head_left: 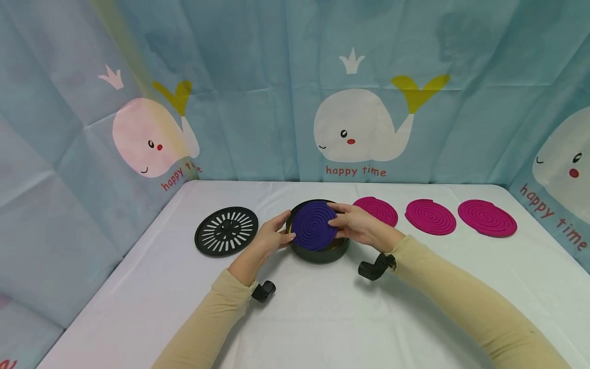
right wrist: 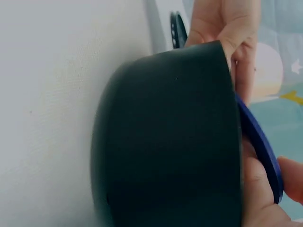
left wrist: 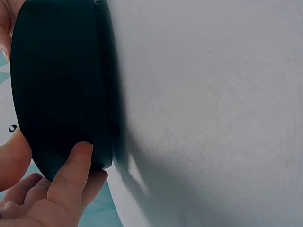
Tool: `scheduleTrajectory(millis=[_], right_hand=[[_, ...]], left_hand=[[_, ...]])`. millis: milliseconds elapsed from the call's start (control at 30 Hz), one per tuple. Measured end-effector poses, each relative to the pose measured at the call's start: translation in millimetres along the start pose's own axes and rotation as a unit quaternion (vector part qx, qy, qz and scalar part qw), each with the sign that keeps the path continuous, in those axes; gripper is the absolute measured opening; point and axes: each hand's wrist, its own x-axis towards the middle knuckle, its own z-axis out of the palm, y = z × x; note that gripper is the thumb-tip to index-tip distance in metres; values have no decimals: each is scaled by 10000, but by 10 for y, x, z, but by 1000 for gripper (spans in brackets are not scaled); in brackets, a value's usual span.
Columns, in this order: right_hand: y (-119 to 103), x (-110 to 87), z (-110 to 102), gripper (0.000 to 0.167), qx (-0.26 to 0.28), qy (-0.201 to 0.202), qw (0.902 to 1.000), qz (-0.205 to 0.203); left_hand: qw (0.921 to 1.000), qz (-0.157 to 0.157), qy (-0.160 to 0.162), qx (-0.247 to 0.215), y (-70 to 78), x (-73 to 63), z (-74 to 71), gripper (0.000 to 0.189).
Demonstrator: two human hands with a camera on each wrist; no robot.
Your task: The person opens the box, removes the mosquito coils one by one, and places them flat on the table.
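A dark round tin stands on the table, its wall filling much of both wrist views. Tilted over its opening is a blue spiral mosquito coil, which hides most of the inside. My right hand pinches the coil's right edge between thumb and fingers; the coil's thin side shows in the right wrist view. At the tin's left side, my left hand grips the rim and wall, fingers against the outside. Its thumb lies close to the coil's left edge; whether they touch I cannot tell.
Left of the tin lies a black slotted lid. Three pink spiral coils lie in a row to the right: one behind my right wrist, a middle one and a far right one. A printed curtain hangs behind the white table.
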Motion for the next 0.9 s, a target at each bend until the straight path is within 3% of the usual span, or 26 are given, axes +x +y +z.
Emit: scheduleTrajectory(millis=[500, 900], right_hand=[[-145, -356, -227, 65, 695, -134, 9963, -497], [-167, -768, -532, 67, 216, -201, 9967, -760]], left_hand=[[10000, 46, -7, 15, -9, 8, 3, 70], [9999, -7, 79, 99, 13, 2, 17, 71]])
